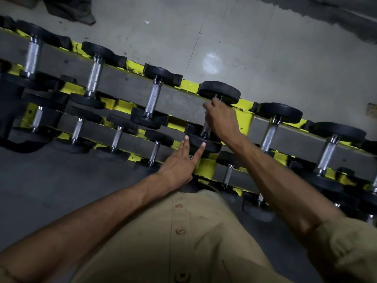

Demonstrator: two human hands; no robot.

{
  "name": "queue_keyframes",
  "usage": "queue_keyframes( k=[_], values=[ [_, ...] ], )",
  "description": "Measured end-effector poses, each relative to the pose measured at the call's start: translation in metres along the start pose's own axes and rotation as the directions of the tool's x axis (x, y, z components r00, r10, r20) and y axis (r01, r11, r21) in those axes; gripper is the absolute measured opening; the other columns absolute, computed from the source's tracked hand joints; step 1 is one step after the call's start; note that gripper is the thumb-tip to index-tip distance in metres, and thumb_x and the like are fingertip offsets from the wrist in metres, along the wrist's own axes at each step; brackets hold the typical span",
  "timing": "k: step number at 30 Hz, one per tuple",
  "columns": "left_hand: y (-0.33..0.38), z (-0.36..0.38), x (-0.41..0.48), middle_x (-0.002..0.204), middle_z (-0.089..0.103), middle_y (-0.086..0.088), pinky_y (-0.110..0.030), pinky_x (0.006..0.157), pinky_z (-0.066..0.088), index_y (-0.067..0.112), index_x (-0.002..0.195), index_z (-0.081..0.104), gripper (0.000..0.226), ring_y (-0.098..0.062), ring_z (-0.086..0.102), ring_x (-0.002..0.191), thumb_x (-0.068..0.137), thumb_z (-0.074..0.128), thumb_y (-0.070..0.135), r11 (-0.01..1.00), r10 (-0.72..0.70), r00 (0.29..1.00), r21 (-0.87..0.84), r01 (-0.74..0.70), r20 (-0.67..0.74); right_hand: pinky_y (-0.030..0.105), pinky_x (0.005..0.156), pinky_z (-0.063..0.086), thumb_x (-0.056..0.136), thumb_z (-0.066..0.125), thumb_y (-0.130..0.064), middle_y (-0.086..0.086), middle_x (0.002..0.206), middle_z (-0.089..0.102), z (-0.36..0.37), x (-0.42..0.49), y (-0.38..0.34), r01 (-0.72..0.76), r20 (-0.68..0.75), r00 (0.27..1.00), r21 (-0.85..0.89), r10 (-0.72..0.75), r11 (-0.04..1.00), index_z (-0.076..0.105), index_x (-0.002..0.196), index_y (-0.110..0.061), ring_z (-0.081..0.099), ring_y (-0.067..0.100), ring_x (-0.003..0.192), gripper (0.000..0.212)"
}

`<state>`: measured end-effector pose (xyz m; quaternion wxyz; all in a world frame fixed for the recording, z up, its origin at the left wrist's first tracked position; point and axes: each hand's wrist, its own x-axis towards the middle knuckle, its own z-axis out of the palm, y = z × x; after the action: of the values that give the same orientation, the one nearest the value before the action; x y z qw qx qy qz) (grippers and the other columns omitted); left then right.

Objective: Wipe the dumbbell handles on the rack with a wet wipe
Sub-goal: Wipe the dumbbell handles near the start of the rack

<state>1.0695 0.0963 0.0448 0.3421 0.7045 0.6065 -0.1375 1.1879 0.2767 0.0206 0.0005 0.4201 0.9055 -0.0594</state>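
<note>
1. Rack (246,108): yellow-painted frame with worn black patches, two tiers in view, running from the upper left to the lower right over a grey concrete floor (265,48).
2. Dumbbells: black round-headed pairs with knurled chrome handles, laid crosswise on both tiers, one per cradle.
3. Worked dumbbell (219,91): upper tier, near the middle of the rack; far head on the back rail, near head (204,144) on the front rail.
4. Handle (205,129): only a short chrome length shows below the right hand; the rest is covered.
5. Right hand (221,119): fingers curled closed around the handle of the worked dumbbell, knuckles up, thumb tip near the far head. Whether a wipe sits under the palm cannot be told.
6. Left hand (179,164): open and flat, fingers spread, two fingertips (186,137) resting against the near head; it grips nothing.
7. Neighbouring dumbbells: one (153,97) just left on the upper tier, one (271,127) just right, both untouched.
8. Person: tan buttoned shirt (183,231) at the bottom edge, sleeves rolled above the forearms.
</note>
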Motion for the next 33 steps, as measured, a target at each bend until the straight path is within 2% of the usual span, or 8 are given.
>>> queue_keyframes(
  k=[4, 7, 9, 15, 20, 25, 30, 33],
  values=[
    [-0.003, 0.001, 0.001, 0.16, -0.023, -0.044, -0.049, 0.128, 0.024, 0.02, 0.161, -0.028, 0.107, -0.051, 0.0, 0.158, 0.099, 0.059, 0.016, 1.0, 0.009, 1.0, 0.003, -0.009, -0.013, 0.039, 0.059, 0.047, 0.097, 0.058, -0.023, 0.016, 0.102, 0.06, -0.012, 0.014, -0.006, 0.093, 0.284, 0.957, -0.108, -0.059, 0.99, 0.066, 0.102, -0.007, 0.066, 0.04, 0.082, 0.019],
    [-0.003, 0.004, 0.001, 0.161, -0.022, -0.044, -0.051, 0.128, 0.024, 0.021, 0.162, -0.026, 0.104, -0.051, 0.001, 0.158, 0.1, 0.058, 0.017, 1.0, 0.003, 0.999, -0.009, -0.004, -0.037, 0.037, 0.063, 0.05, 0.095, 0.059, -0.021, 0.007, 0.097, 0.051, -0.017, 0.003, -0.021, 0.358, 0.584, 0.759, -0.005, -0.288, 0.934, 0.067, 0.108, -0.006, 0.062, 0.032, 0.08, 0.021],
    [-0.003, 0.006, 0.001, 0.161, -0.022, -0.044, -0.052, 0.128, 0.023, 0.021, 0.161, -0.027, 0.105, -0.051, 0.001, 0.158, 0.102, 0.059, 0.02, 1.0, 0.007, 0.999, -0.005, -0.008, -0.04, 0.036, 0.061, 0.049, 0.094, 0.061, -0.016, 0.004, 0.098, 0.05, -0.025, 0.014, -0.017, 0.428, 0.594, 0.737, -0.037, -0.324, 0.903, 0.068, 0.111, -0.006, 0.059, 0.026, 0.078, 0.021],
    [-0.004, 0.007, 0.003, 0.16, -0.022, -0.044, -0.053, 0.129, 0.021, 0.022, 0.161, -0.029, 0.108, -0.052, -0.001, 0.157, 0.101, 0.06, 0.019, 1.0, 0.014, 0.999, -0.006, -0.014, -0.04, 0.04, 0.054, 0.043, 0.09, 0.055, 0.004, 0.021, 0.106, 0.061, -0.049, 0.044, -0.013, 0.329, 0.469, 0.871, -0.336, -0.146, 0.882, 0.066, 0.105, 0.002, 0.068, 0.04, 0.083, 0.019],
    [-0.005, 0.01, 0.006, 0.16, -0.022, -0.045, -0.055, 0.128, 0.022, 0.022, 0.165, -0.019, 0.102, -0.053, -0.002, 0.157, 0.1, 0.058, 0.015, 1.0, 0.007, 0.999, -0.023, -0.008, -0.05, 0.037, 0.07, 0.044, 0.101, 0.053, -0.013, 0.009, 0.114, 0.07, -0.029, 0.039, -0.054, 0.504, 0.641, 0.743, -0.348, -0.192, 0.79, 0.066, 0.117, -0.013, 0.069, 0.031, 0.101, 0.021],
    [-0.007, 0.011, 0.008, 0.159, -0.021, -0.047, -0.054, 0.128, 0.02, 0.023, 0.162, -0.027, 0.103, -0.054, -0.001, 0.157, 0.102, 0.057, 0.022, 1.0, 0.022, 0.999, 0.0, -0.022, -0.044, 0.034, 0.085, 0.053, 0.104, 0.051, -0.019, 0.004, 0.119, 0.07, -0.011, 0.042, -0.07, 0.429, 0.681, 0.729, -0.382, -0.065, 0.818, 0.069, 0.121, -0.015, 0.068, 0.028, 0.106, 0.026],
    [-0.011, 0.01, 0.008, 0.158, -0.017, -0.049, -0.055, 0.128, 0.02, 0.023, 0.162, -0.027, 0.1, -0.055, 0.001, 0.156, 0.102, 0.054, 0.021, 0.999, 0.041, 0.997, 0.008, -0.041, -0.061, 0.042, 0.082, 0.052, 0.096, 0.06, -0.018, 0.008, 0.113, 0.068, -0.02, 0.049, -0.064, 0.379, 0.845, 0.533, -0.2, -0.036, 0.904, 0.068, 0.114, -0.009, 0.065, 0.029, 0.096, 0.021],
    [-0.01, 0.006, 0.006, 0.159, -0.017, -0.047, -0.056, 0.128, 0.021, 0.022, 0.164, -0.022, 0.099, -0.054, 0.002, 0.156, 0.101, 0.054, 0.013, 0.999, 0.053, 0.997, 0.014, -0.053, -0.051, 0.036, 0.069, 0.053, 0.092, 0.062, -0.012, 0.006, 0.092, 0.065, -0.035, 0.054, -0.052, 0.383, 0.796, 0.599, -0.191, -0.085, 0.904, 0.067, 0.104, -0.007, 0.064, 0.031, 0.084, 0.015]
  ],
)
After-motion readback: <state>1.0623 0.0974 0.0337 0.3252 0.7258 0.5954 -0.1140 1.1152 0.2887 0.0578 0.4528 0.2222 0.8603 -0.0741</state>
